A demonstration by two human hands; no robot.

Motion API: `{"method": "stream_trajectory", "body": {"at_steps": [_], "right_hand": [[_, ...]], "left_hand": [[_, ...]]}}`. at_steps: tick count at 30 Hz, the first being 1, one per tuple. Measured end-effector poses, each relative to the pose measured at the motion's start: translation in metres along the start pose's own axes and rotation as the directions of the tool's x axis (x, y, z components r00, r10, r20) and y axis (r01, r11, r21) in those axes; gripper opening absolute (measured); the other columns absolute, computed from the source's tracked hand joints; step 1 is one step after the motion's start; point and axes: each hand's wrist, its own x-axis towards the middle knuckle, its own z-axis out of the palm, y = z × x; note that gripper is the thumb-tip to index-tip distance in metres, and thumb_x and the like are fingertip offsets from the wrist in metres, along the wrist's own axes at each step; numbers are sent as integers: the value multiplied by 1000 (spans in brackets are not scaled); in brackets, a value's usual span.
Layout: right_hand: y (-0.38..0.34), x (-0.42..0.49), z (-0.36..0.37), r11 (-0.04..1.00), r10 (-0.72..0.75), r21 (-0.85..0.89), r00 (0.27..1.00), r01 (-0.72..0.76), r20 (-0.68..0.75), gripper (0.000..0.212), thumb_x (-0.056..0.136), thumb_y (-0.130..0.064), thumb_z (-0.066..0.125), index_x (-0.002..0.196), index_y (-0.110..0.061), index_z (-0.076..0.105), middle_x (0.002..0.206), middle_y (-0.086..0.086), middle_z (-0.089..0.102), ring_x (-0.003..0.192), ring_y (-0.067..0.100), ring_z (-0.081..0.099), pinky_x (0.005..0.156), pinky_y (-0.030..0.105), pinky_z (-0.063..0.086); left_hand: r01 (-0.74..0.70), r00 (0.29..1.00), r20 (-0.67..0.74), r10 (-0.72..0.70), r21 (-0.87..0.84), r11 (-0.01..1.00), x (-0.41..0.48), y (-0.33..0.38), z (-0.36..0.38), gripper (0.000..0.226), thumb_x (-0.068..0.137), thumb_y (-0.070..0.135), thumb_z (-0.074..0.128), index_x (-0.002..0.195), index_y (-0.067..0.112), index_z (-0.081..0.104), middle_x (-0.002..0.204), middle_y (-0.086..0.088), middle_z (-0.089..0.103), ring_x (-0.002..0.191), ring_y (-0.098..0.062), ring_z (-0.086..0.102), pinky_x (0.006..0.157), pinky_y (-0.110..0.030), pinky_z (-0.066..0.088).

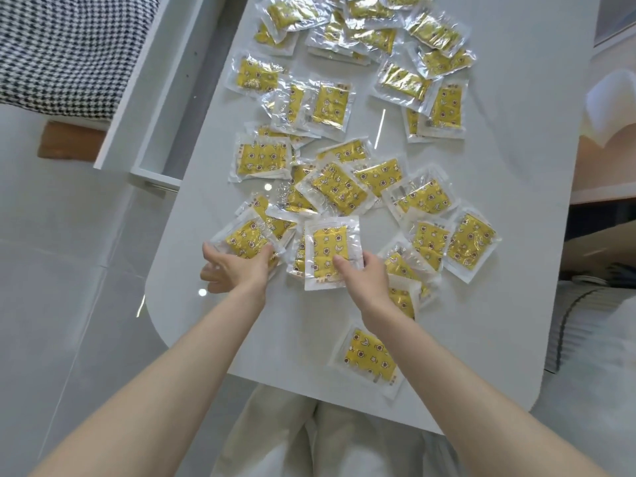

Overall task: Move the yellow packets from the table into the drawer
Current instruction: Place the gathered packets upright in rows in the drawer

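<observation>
The yellow packets [335, 192] lie scattered in overlapping heaps over the surface [499, 321], from its far edge down to a lone packet [370, 358] by the near edge. Two of them are in the hands.

The left hand [237, 270] pinches an edge packet [246, 239] at the surface's left edge. Its thumb is on top and its fingers seem to curl beneath, though this angle hides how firmly they close. The right hand [361, 273] grips a centre packet [328, 251] with the thumb across its face; the packet's long axis runs from near to far.

The drawer [148, 146] stands open just beyond the left edge, toward the far-left corner. Its long axis runs away from the person alongside that edge. From both hands, then, the drawer lies to the left and farther off, and the left hand is clearly the nearer.

The coming move, I judge, is a carry leftward and forward. The left hand would lead, and the right would have to cross above the left-side heap.
</observation>
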Motion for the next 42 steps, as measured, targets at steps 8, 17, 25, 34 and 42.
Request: {"method": "stream_trajectory", "body": {"at_steps": [8,17,25,34,42], "right_hand": [[-6,6,45,955,23,-275,953,-111,-303,65,75,-49,74,120,-13,46,133,9,41,125,28,33,99,37,34],[-13,19,60,949,37,-295,966,-115,-257,73,69,-36,84,124,-12,41,121,8,58,109,29,58,91,40,49],[-5,-4,28,989,132,-57,991,-133,-20,28,82,-26,75,95,-13,53,84,-3,57,87,19,54,76,30,40],[-68,-81,-34,988,-123,-67,977,136,175,41,76,-30,79,111,-15,65,98,-2,70,92,15,65,79,29,48],[-150,-186,-80,946,-322,51,919,319,229,28,73,-22,83,96,-14,69,89,0,74,88,18,71,87,36,55]], "left_hand": [[-27,1000,-12,28,36,999,25,-7,6,105,62,35,86,144,24,21,140,-15,29,129,-34,28,104,-44,31],[-46,997,56,51,-78,996,31,-18,3,82,69,19,83,132,12,31,135,-7,48,119,-27,51,98,-34,40],[269,954,196,-228,-218,938,19,-37,-42,74,74,14,79,127,7,28,130,-14,48,109,-29,54,94,-35,46],[102,948,319,5,-317,943,-27,-9,-130,60,73,10,80,123,2,49,112,-10,65,93,-25,66,85,-35,53],[-14,896,362,258,-557,830,-118,44,-233,40,79,3,73,114,0,53,110,-16,67,92,-30,67,87,-48,54]]}}
